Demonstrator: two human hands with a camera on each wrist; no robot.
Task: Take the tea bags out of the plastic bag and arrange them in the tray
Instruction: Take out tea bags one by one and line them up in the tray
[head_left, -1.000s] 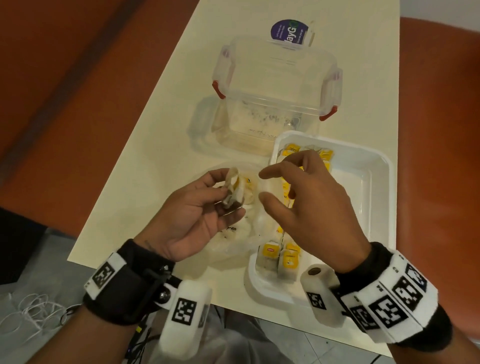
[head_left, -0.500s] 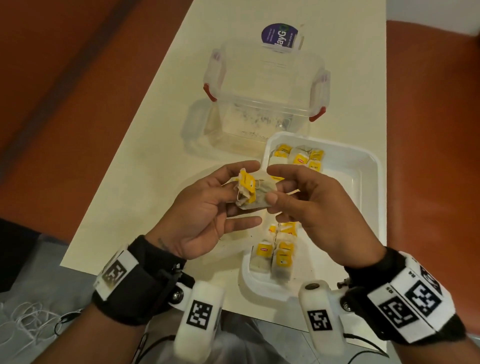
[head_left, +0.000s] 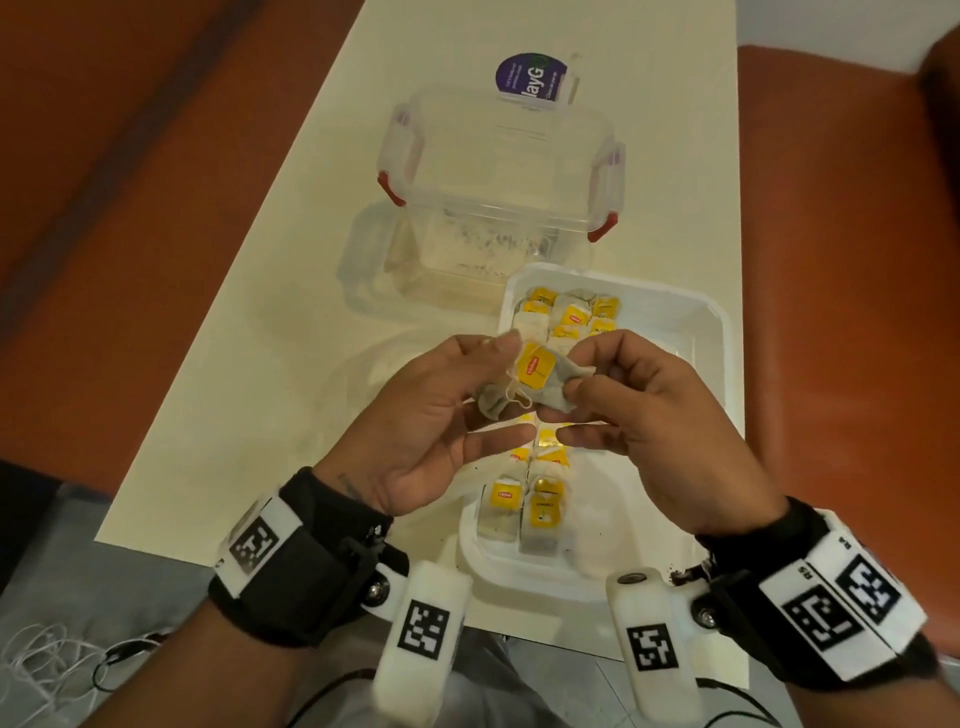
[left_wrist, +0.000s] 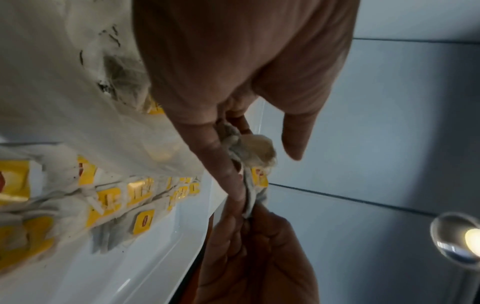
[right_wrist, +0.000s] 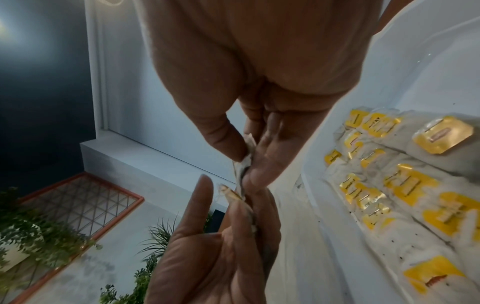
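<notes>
- step in hand: left hand (head_left: 415, 415) and right hand (head_left: 649, 415) both pinch 1 crumpled tea bag (head_left: 530, 387), held above the tray (head_left: 717, 332).
- next, probably: flatten it, then lay it beside the rows already in the tray.

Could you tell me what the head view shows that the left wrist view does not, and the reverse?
Only the head view shows the clear latched container beyond the tray and the purple-labelled packet behind it. Only the left wrist view shows a round lamp at its edge. Both show the left hand and right hand pinching one tea bag above the white tray of yellow-tagged tea bags.
</notes>
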